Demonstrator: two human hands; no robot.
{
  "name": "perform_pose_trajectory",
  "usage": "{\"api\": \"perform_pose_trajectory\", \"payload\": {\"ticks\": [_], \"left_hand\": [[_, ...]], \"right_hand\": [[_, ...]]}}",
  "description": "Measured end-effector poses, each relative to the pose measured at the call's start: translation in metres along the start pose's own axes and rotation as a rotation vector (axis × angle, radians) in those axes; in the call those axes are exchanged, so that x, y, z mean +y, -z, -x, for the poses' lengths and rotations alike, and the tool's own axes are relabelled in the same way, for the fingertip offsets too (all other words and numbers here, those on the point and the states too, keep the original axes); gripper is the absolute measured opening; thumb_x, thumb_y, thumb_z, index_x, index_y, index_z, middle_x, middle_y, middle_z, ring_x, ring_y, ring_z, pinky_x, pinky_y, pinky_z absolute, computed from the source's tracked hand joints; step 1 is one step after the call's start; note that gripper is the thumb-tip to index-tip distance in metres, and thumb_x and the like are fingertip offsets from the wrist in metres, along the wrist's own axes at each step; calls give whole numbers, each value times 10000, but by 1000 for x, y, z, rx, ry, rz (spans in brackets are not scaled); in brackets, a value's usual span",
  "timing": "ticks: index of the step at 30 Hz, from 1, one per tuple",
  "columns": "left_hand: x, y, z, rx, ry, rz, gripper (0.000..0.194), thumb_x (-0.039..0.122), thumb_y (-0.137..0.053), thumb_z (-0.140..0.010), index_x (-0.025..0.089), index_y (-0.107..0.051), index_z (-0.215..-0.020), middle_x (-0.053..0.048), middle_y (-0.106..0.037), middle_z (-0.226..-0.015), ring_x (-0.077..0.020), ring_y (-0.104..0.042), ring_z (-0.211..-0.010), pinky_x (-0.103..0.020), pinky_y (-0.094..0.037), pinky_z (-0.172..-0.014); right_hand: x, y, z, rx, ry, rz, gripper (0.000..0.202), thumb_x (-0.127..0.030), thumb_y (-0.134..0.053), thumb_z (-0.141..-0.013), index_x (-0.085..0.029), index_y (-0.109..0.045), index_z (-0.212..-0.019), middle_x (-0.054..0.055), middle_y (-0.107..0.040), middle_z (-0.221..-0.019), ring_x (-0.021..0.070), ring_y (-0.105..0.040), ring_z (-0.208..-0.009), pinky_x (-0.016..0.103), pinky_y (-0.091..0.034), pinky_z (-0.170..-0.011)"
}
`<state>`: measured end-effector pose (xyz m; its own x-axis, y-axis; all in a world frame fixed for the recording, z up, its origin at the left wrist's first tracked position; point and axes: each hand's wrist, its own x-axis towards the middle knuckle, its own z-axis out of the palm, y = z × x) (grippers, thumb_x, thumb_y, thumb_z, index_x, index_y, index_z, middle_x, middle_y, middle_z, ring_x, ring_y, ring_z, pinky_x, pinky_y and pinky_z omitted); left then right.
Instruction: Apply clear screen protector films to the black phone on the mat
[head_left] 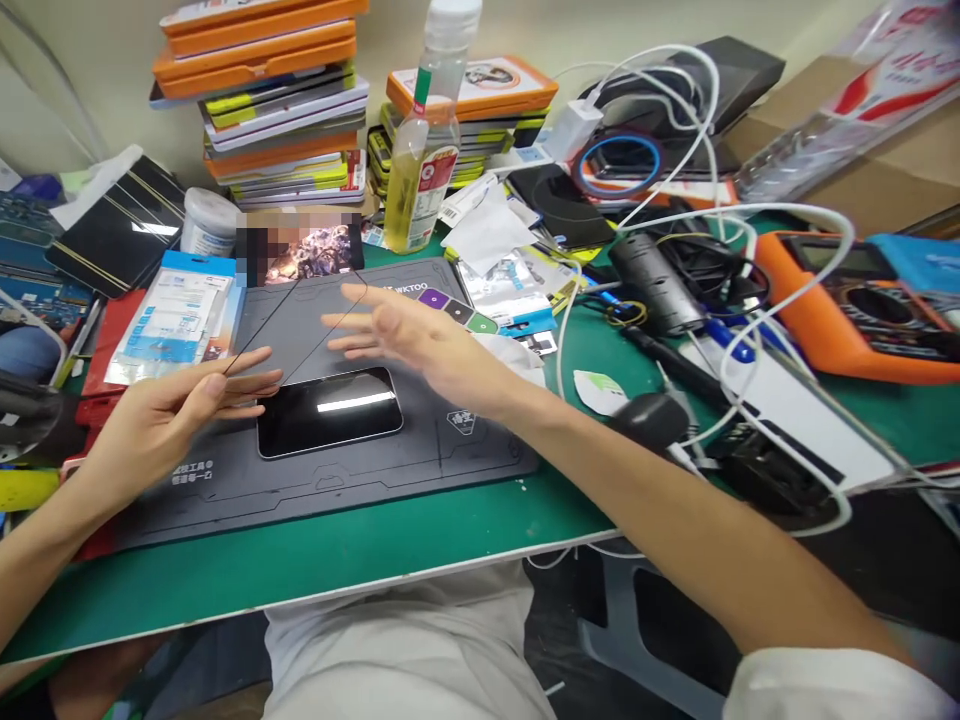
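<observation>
A smartphone [330, 412] with a dark, glossy screen lies face up on the grey work mat [360, 470]. Above its left end, my left hand [176, 410] has thumb and fingers closed on a thin, see-through sheet with dark edge lines [321, 338], which looks like a screen protector. The sheet is tilted up over the phone and mat. My right hand [442, 350] reaches across from the right, fingers stretched out and apart, close to the sheet's right edge. Whether its fingertips touch that edge I cannot tell.
Behind the mat stand a bottle of yellow liquid [424, 170], a lit screen [307, 250] and stacked orange boxes [259, 65]. A blue-white packet [176, 315] lies left. White cables [712, 130], an orange multimeter [862, 310] and a black mouse-like object [649, 420] crowd the right side.
</observation>
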<state>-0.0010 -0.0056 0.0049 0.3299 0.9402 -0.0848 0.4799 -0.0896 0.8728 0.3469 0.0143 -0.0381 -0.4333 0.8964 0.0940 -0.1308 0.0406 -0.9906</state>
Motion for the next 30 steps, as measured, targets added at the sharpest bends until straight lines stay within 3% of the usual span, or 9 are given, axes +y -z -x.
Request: {"api": "perform_pose_trajectory", "payload": {"ticks": [6,9,13,16,21,25,30], "left_hand": [[-6,4,0,-98,-80,-98,785,952,-733,-1196,383,-874,-1719,-74,-868,-1701,-408,-912,-1518,-626,-772,-1319],[-7,4,3,-64,-113,-154,750,947,-699,-1213,420,-874,-1717,-35,-880,-1689,-386,-937,-1469,-606,-768,-1335],[-9,5,10,11,-156,-304,623,861,-633,-1286,462,-888,-1691,41,-933,-1587,-326,-979,-1355,-553,-735,-1387],[-15,7,15,59,-271,-466,508,741,-602,-1339,516,-860,-1715,110,-905,-1618,-285,-958,-1413,-481,-664,-1456],[-22,4,21,-16,-497,-605,485,554,-637,-1347,647,-724,-1815,178,-718,-1868,-246,-882,-1574,-353,-669,-1409],[-20,0,24,-43,-473,-628,488,562,-587,-1368,647,-702,-1834,155,-652,-1952,-270,-838,-1649,-397,-656,-1430],[-18,3,21,-123,-362,-610,506,690,-529,-1366,576,-776,-1793,114,-649,-1961,-307,-806,-1693,-426,-648,-1434]], "right_hand": [[-11,-4,7,-13,10,-70,1088,-991,-984,-959,-335,-700,-1778,151,-806,-1849,390,-818,-1665,679,-615,-1496],[-13,-9,11,-34,34,-62,1093,-993,-1005,-928,-324,-717,-1744,160,-818,-1831,422,-785,-1707,697,-637,-1470],[-11,-12,13,-41,40,-19,1247,-1079,-910,-938,-343,-585,-1891,174,-748,-1908,436,-751,-1747,686,-637,-1468],[-12,-10,14,-49,59,8,1297,-1093,-875,-963,-359,-497,-1963,176,-707,-1948,437,-752,-1750,696,-635,-1465],[-14,-7,23,-36,86,134,1329,-984,-1002,-938,-472,-417,-2016,113,-554,-2075,452,-669,-1832,701,-652,-1447],[-9,-7,27,-25,132,189,1222,-767,-1036,-1032,-501,-377,-2026,107,-565,-2066,434,-679,-1824,702,-652,-1453],[-4,-13,24,-35,155,145,1214,-684,-973,-1073,-462,-285,-2047,148,-622,-2014,416,-645,-1854,747,-595,-1486]]}}
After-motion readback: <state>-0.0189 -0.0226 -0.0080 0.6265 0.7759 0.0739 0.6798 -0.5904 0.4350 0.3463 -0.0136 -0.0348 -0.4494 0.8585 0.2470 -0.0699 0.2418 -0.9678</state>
